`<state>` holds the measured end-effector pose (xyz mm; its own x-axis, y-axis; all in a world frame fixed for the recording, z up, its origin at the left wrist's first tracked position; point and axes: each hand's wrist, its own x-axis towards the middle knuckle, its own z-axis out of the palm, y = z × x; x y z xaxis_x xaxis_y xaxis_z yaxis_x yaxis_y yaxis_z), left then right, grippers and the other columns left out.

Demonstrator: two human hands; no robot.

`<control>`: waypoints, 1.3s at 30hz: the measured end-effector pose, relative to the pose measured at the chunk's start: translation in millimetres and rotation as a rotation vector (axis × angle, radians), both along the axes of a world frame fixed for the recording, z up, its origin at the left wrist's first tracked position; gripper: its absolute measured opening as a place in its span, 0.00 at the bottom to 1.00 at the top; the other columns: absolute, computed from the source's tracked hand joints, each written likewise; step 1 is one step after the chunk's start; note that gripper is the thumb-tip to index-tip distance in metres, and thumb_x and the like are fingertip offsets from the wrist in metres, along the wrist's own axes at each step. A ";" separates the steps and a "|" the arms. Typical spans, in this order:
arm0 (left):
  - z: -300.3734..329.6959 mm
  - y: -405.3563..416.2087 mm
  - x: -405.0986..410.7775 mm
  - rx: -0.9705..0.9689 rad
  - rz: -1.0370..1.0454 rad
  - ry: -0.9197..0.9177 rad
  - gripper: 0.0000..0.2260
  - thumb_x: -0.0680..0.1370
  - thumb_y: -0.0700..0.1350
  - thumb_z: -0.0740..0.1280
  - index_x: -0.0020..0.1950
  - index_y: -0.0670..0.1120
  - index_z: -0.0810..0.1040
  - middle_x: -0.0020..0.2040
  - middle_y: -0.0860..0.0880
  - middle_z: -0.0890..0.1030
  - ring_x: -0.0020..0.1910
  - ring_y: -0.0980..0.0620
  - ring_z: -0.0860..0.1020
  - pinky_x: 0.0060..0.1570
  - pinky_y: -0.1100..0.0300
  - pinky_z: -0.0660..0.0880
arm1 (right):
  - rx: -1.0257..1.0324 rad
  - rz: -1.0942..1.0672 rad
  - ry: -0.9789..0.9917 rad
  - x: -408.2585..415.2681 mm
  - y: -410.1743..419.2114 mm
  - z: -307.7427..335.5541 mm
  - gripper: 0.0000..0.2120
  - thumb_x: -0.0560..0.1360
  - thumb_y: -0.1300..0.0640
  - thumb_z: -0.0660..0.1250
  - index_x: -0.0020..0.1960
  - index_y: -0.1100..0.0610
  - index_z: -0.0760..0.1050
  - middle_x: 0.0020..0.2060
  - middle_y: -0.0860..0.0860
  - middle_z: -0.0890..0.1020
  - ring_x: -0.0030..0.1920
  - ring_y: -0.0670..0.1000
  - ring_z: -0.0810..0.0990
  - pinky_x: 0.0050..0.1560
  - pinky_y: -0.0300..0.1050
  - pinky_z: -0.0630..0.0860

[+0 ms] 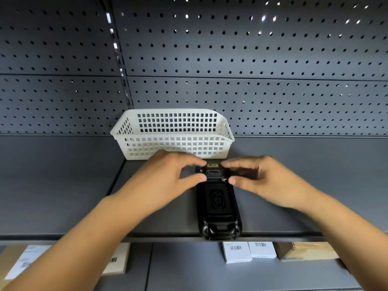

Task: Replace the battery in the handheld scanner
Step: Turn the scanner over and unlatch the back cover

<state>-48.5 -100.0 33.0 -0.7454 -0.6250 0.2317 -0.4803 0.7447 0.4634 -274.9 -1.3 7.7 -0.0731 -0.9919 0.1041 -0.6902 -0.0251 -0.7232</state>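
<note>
Nearest to us, on a lower shelf (231, 276) below the scanner, lie small white boxes (237, 252) with barcode labels, a brown carton (306, 250) to their right, and a labelled parcel (27, 263) far to the left. Above them our two bare forearms reach forward onto a grey shelf (63, 185). The handheld scanner (217, 202), black and long, lies face down on that shelf, its near end level with the shelf's front edge and its far end pointing toward a basket. Our left hand (168, 179) meets the scanner's far end from the left, thumb and forefinger curled in a loose pinch on its corner. Our right hand (258, 179) mirrors it from the right. The fingers (233, 181) of both hands are partly closed and touch the scanner's top corners, where small latches seem to sit; whether they grip firmly we cannot tell, as the hands are blurred. The battery cover looks in place, so we judge the task is at its opening step. The risk from here: the scanner sits at the shelf's lip, and a hard pull toward us could slide it off onto the shelf below; uneven pressure on the two sides could jam the cover. Just beyond the scanner stands an empty white mesh basket (174, 148), and behind that a grey pegboard wall (273, 59).
</note>
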 end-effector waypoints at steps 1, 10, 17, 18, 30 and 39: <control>-2.0 -3.5 -4.1 0.019 -0.017 -0.031 0.15 0.73 0.57 0.71 0.59 0.59 0.81 0.54 0.59 0.84 0.49 0.59 0.81 0.54 0.59 0.76 | -0.031 -0.014 0.035 1.2 0.6 -1.7 0.18 0.72 0.55 0.73 0.62 0.49 0.79 0.58 0.41 0.83 0.58 0.34 0.79 0.65 0.35 0.71; -13.3 -17.7 -9.4 -0.010 -0.094 0.013 0.06 0.73 0.50 0.74 0.48 0.55 0.87 0.56 0.58 0.84 0.48 0.78 0.73 0.53 0.83 0.62 | -0.135 -0.093 0.134 5.1 -0.2 -6.5 0.12 0.73 0.54 0.72 0.56 0.49 0.82 0.52 0.40 0.86 0.52 0.36 0.82 0.60 0.35 0.75; -16.5 -20.7 -7.9 -0.108 -0.153 -0.015 0.07 0.75 0.49 0.72 0.51 0.53 0.86 0.58 0.56 0.84 0.57 0.70 0.74 0.52 0.86 0.59 | -0.146 -0.045 0.243 1.4 -3.6 -2.1 0.14 0.72 0.50 0.72 0.57 0.49 0.82 0.55 0.41 0.85 0.55 0.39 0.82 0.61 0.41 0.77; -16.8 -20.0 -8.0 -0.124 -0.162 -0.017 0.06 0.75 0.48 0.73 0.51 0.52 0.86 0.58 0.54 0.84 0.57 0.71 0.73 0.50 0.86 0.59 | -0.158 -0.033 0.281 1.5 -4.4 -1.7 0.14 0.72 0.48 0.71 0.57 0.49 0.82 0.56 0.42 0.84 0.56 0.40 0.83 0.60 0.43 0.78; -23.2 -22.9 -12.8 -0.246 -0.169 0.017 0.04 0.76 0.48 0.71 0.47 0.49 0.84 0.49 0.52 0.85 0.45 0.51 0.84 0.44 0.52 0.79 | -0.433 -0.002 0.626 -5.4 -14.4 -20.6 0.18 0.78 0.38 0.57 0.51 0.48 0.79 0.44 0.46 0.88 0.44 0.56 0.87 0.35 0.50 0.81; -20.4 -27.8 -14.4 -0.250 -0.193 -0.028 0.06 0.76 0.49 0.70 0.49 0.50 0.85 0.49 0.53 0.85 0.46 0.52 0.83 0.46 0.52 0.79 | -0.547 0.114 0.761 -11.9 -18.0 -13.3 0.13 0.78 0.44 0.63 0.48 0.50 0.82 0.45 0.44 0.88 0.43 0.49 0.87 0.27 0.47 0.78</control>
<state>-62.9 -127.8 12.6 -0.8530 -0.3980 0.3376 -0.3295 0.9123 0.2432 -286.8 -19.3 -5.5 0.3000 -0.7884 0.5370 -0.9447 -0.3238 0.0523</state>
